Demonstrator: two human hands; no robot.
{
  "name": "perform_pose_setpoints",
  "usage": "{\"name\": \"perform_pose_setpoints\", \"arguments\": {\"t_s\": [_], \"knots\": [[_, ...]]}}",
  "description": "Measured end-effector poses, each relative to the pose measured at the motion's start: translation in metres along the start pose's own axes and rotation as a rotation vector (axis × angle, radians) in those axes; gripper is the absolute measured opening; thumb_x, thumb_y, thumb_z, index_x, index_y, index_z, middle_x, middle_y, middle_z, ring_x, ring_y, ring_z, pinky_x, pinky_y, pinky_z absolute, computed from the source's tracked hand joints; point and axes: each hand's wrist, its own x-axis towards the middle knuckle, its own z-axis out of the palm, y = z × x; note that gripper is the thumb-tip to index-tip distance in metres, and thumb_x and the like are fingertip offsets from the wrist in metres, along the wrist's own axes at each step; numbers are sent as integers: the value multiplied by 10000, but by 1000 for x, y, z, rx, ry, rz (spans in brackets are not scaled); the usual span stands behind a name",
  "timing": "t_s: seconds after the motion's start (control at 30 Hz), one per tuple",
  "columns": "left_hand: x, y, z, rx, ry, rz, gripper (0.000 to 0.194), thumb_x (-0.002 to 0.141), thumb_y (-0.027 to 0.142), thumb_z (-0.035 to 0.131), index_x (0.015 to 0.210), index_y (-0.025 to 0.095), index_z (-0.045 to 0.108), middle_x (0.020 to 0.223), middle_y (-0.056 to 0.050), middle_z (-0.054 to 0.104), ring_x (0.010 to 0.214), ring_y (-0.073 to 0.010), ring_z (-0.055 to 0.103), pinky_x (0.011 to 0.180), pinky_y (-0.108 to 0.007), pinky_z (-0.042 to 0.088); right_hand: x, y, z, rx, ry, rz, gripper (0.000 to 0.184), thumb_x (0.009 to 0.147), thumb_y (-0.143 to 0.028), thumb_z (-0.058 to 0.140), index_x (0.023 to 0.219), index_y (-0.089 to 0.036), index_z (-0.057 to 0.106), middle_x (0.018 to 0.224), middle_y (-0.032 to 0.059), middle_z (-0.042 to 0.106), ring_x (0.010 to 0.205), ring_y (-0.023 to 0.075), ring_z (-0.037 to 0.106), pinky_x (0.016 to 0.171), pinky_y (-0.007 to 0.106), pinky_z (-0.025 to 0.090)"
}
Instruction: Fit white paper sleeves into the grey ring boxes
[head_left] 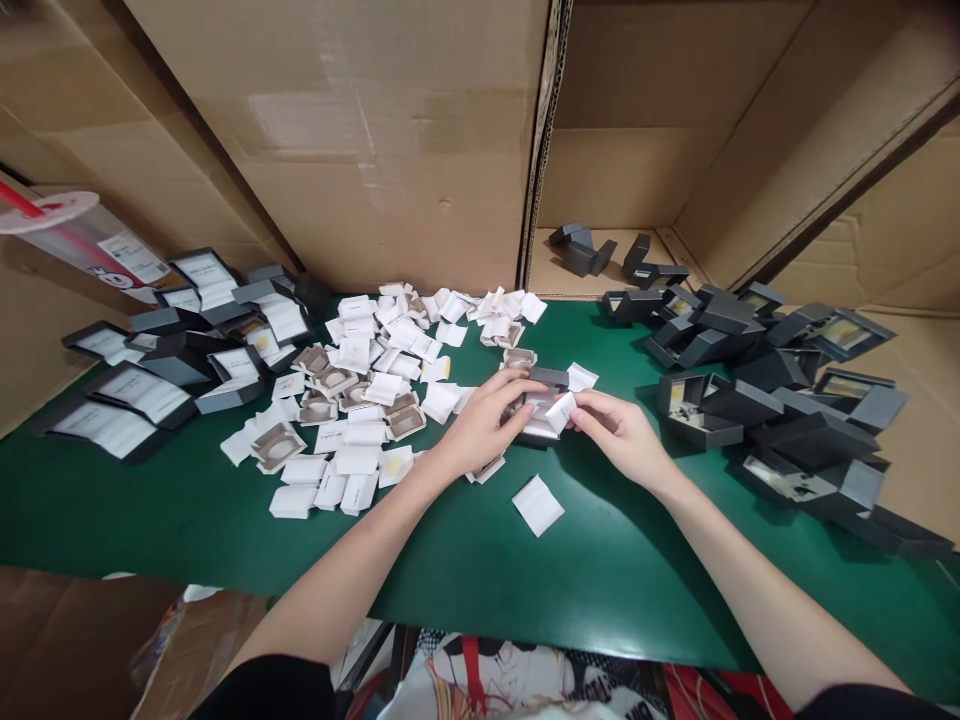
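Note:
My left hand (484,420) is closed around a small black box (549,377) over the green table. The box is open, and part of it is hidden behind my fingers. Between the thumb and fingers of my right hand (619,435) is a white padded insert (559,412), at the box's right side. Just behind the box lies another white piece (582,377). A white square piece (538,505) rests on the table in front of my hands. To the left spreads a heap of white inserts (360,460), some upturned with grey-brown hollow undersides.
Black boxes with white linings (139,395) are piled at the left. More opened black boxes (814,440) are heaped at the right. Several lie inside a cardboard carton (622,170) at the back. A lidded plastic cup (97,245) with a red straw stands at far left.

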Motion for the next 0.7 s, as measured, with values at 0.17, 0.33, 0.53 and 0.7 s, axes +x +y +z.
{"name": "perform_pose_setpoints", "arguments": {"t_s": [0.17, 0.33, 0.53, 0.7], "knots": [[0, 4, -6, -56, -60, 23, 215, 881, 377, 598, 995, 200, 549, 1364, -116, 510, 1261, -256, 504, 942, -350, 465, 0, -5, 1, 50, 46, -6, 235, 892, -384, 589, 1022, -243, 724, 1016, 57, 692, 881, 198, 634, 768, 322, 515], [-2, 3, -5, -29, -158, -13, 576, 708, 465, 773, 1135, 223, 473, 1364, -140, 498, 1192, -302, 540, 898, -409, 499, 1, -3, 2, 141, 139, 62, 240, 824, -400, 670, 976, -227, 740, 978, 57, 713, 829, 195, 646, 716, 318, 530], [-5, 1, 3, 1, -121, 13, 543, 751, 343, 742, 1187, 227, 439, 1226, -115, 539, 1009, -251, 607, 797, -382, 537, 0, 1, 7, 145, 181, 82, 239, 791, -394, 704, 952, -221, 739, 929, 57, 716, 786, 196, 648, 717, 338, 537], [-5, 4, 1, -91, -128, -33, 631, 767, 359, 708, 1298, 241, 389, 1289, -123, 526, 1040, -243, 617, 835, -379, 551, -3, 0, 8, 17, 314, -32, 200, 819, -360, 686, 965, -224, 701, 894, 49, 700, 787, 193, 635, 736, 343, 525]]}}
